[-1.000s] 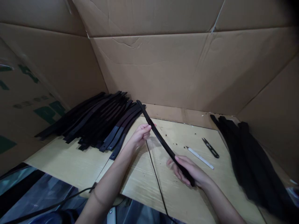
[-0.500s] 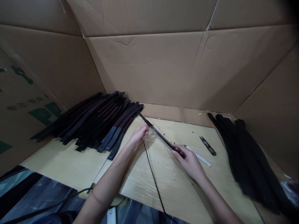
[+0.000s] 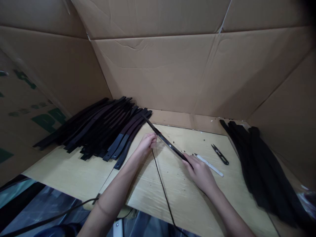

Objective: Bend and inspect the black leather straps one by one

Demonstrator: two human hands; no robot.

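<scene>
A long, slim black strip (image 3: 170, 144) slants across the middle of the table, its far end by the pile on the left. My right hand (image 3: 197, 168) is closed round its near end. My left hand (image 3: 147, 141) is pinched shut beside the strip's middle, fingertips close against it. From under those fingers a thin black cord (image 3: 160, 177) runs down over the table's front edge. What exactly lies between the left fingertips is partly hidden. Right of my right hand lie a white pen-like tool (image 3: 209, 165) and black thread snips (image 3: 219, 154).
A pile of curved black strips (image 3: 98, 128) covers the table's left side. More black strips (image 3: 261, 171) lie along the right edge. Cardboard walls (image 3: 158, 72) enclose the back and sides. Dark crumbs dot the wooden tabletop (image 3: 148, 200).
The strip has rolled a little about its length, and a glossy side now shows. My right hand has turned with it, its fingers wrapping further round. My left hand has hardly moved.
</scene>
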